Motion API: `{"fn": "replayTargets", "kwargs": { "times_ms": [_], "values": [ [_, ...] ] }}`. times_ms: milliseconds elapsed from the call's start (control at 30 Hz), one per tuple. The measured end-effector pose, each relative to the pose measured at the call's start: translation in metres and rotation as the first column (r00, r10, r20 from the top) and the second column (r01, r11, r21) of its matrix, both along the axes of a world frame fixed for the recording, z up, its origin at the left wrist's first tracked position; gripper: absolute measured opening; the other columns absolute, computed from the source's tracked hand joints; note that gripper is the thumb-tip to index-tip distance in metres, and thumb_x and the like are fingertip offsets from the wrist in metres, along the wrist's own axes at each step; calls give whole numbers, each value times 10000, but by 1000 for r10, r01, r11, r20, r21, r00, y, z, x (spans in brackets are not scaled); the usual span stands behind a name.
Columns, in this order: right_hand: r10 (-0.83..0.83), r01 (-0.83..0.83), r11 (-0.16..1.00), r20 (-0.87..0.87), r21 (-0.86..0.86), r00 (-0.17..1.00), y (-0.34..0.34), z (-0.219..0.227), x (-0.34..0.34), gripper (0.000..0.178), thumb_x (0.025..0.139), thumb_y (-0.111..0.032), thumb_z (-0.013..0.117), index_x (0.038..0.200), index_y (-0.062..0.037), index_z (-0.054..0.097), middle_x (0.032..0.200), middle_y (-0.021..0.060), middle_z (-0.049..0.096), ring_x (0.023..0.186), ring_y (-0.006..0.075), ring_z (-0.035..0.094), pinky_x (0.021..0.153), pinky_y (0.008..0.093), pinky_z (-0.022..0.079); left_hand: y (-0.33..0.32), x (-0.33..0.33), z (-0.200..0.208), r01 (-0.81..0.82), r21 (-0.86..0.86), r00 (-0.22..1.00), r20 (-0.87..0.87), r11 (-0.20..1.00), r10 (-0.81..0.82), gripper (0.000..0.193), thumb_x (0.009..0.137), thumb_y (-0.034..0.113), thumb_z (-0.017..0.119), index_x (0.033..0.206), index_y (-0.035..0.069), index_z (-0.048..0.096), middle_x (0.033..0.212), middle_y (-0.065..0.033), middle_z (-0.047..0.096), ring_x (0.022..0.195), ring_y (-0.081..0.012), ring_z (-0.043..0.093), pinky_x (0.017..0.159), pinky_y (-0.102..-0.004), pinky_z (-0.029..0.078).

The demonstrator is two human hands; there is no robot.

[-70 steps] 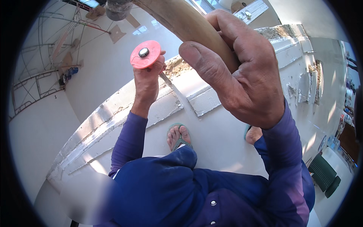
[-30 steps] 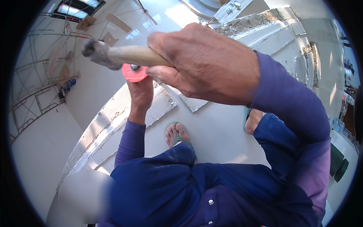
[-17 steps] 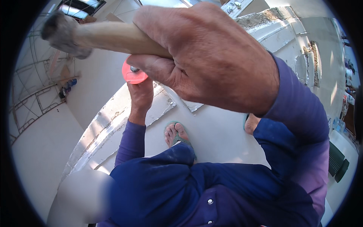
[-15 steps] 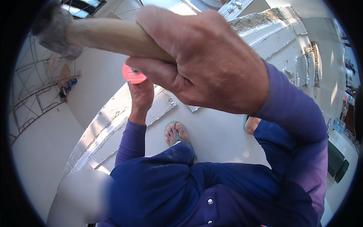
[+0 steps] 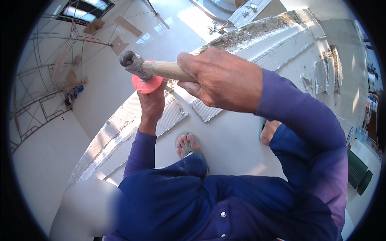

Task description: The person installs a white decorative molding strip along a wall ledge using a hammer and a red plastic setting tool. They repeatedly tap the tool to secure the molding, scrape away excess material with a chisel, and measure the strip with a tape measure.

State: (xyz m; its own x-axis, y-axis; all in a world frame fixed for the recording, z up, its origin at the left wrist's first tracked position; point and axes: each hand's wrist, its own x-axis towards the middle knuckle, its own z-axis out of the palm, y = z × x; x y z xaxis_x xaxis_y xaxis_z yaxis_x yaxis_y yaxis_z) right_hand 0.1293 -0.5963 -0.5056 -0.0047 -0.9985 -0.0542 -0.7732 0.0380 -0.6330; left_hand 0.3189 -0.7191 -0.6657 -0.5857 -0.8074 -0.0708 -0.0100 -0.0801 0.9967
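My right hand (image 5: 225, 78) is closed round the wooden handle of a hammer (image 5: 169, 70). Its grey, rounded head is over a red disc-shaped hand guard (image 5: 146, 85), apparently that of a chisel, and covers part of it. Below that guard my left hand (image 5: 151, 105) is closed on the chisel, whose shaft and tip are hidden by the hand. Both hands are above the broken, rough edge (image 5: 257, 31) of a pale, curved floor. Whether the hammer touches the chisel's end cannot be made out.
Ridged strips of pale mortar (image 5: 207, 110) run along the floor's edge. Metal scaffolding (image 5: 38, 116) stands at the left, beyond a lower level. A board (image 5: 249, 14) lies at the far right. My sandalled foot (image 5: 188, 144) is near the edge; a dark green object (image 5: 358, 170) stands at right.
The hammer has come down and away from my head, from raised at the upper left to over the red guard. My left hand has stayed nearly in place, holding the chisel.
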Motion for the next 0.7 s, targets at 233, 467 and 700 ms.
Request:
{"fn": "replayTargets", "kwargs": {
  "times_ms": [233, 467, 700],
  "values": [
    [-60, 59, 998, 92, 15, 994, -4, 16, 6, 236, 994, -183, 629, 1040, 41, 571, 804, 236, 685, 811, 423, 711, 730, 500, 585, -1, 2, -4, 104, 114, 993, -76, 988, -96, 416, 969, 51, 719, 1338, 26, 529, 1207, -67, 638, 1123, -162, 617, 989, -349, 504],
    [-42, 35, 991, 52, 132, 998, -2, 21, 6, 223, 970, -156, 641, 1033, 44, 563, 816, 250, 675, 813, 412, 715, 714, 496, 583, 1, 8, -4, 91, 68, 996, 13, 994, -92, 420, 955, 69, 743, 1319, 34, 537, 1246, -72, 619, 1165, -190, 607, 1017, -372, 496],
    [-26, 18, 997, 100, 77, 995, -1, 32, 7, 191, 967, -137, 635, 1024, 33, 567, 808, 248, 673, 789, 409, 706, 721, 496, 576, 5, 11, -10, 58, 27, 998, 16, 998, -59, 402, 958, 68, 732, 1309, 35, 539, 1227, -65, 623, 1134, -180, 612, 984, -360, 506]
  ]
}}
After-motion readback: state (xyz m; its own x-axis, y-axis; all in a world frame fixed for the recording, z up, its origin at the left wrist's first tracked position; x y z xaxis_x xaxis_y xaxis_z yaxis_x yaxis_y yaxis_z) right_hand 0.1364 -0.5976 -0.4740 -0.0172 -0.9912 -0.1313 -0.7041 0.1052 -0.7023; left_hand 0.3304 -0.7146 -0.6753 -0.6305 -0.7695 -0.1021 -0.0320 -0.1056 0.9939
